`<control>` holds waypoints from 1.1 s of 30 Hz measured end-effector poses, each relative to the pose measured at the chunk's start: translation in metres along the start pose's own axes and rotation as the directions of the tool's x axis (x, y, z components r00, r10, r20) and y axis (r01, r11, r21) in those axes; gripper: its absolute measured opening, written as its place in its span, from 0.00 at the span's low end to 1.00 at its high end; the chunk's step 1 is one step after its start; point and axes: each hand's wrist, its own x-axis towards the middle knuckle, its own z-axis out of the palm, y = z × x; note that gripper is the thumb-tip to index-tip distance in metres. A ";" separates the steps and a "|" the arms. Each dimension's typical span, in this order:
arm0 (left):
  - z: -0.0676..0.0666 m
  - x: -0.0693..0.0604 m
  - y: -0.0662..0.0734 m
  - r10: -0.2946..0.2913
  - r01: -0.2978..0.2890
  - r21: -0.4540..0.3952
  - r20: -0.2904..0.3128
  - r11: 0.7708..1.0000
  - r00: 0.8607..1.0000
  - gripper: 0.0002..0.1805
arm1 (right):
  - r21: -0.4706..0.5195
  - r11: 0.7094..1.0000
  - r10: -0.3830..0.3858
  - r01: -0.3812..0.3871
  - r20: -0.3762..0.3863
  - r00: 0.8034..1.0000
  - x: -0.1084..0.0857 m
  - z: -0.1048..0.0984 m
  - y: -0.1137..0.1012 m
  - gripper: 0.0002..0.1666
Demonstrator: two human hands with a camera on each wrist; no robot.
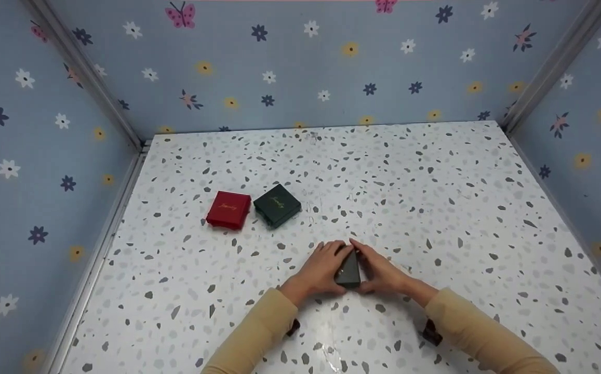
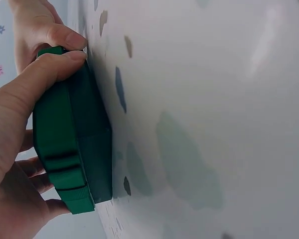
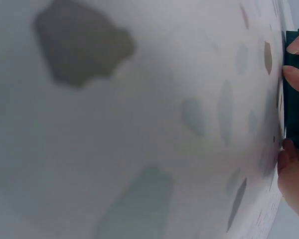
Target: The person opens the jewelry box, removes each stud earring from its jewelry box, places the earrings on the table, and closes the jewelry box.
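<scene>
A dark green gift box [image 1: 349, 274], trimmed with a brighter green ribbon [image 2: 57, 124], stands between both hands close to the tabletop. My left hand [image 1: 322, 269] grips its left side, thumb at the near end and fingers reaching over the far part. On the other side my right hand [image 1: 382, 271] holds the box's right edge between thumb and fingers. The two thumbs lie near each other in the left wrist view. At the right border of the right wrist view, only part of the box [image 3: 294, 109] shows.
A red gift box [image 1: 229, 209] and a second dark green gift box [image 1: 277, 205], both with gold lettering, lie to the left and farther back. The speckled white table [image 1: 435, 197] meets flower-patterned panels [image 1: 300, 62] behind and at both sides.
</scene>
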 end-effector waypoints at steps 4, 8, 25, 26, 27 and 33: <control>-0.001 0.000 0.000 -0.005 0.005 -0.022 0.005 1.000 1.000 0.53 | 0.009 1.000 0.014 -0.014 0.002 1.000 0.000 0.000 0.000 0.63; -0.001 0.000 0.000 -0.001 0.001 -0.022 -0.006 1.000 1.000 0.53 | 0.018 0.999 0.033 -0.034 0.008 0.999 0.000 -0.001 -0.001 0.63; -0.007 0.000 0.003 -0.003 0.004 0.051 -0.005 0.999 1.000 0.55 | 0.026 0.997 0.067 -0.067 0.019 0.998 0.002 -0.003 -0.003 0.61; -0.008 0.001 0.004 -0.003 0.003 0.053 -0.006 0.999 1.000 0.55 | 0.027 0.997 0.068 -0.069 0.019 0.997 0.002 -0.003 -0.003 0.61; -0.009 0.001 0.004 -0.003 0.003 0.057 -0.006 0.998 1.000 0.55 | 0.027 0.997 0.066 -0.067 0.016 0.998 0.002 -0.003 -0.003 0.61; -0.014 0.000 0.005 0.010 -0.009 0.048 -0.015 0.999 1.000 0.55 | 0.011 0.998 0.067 -0.067 0.003 0.998 0.003 -0.003 -0.002 0.58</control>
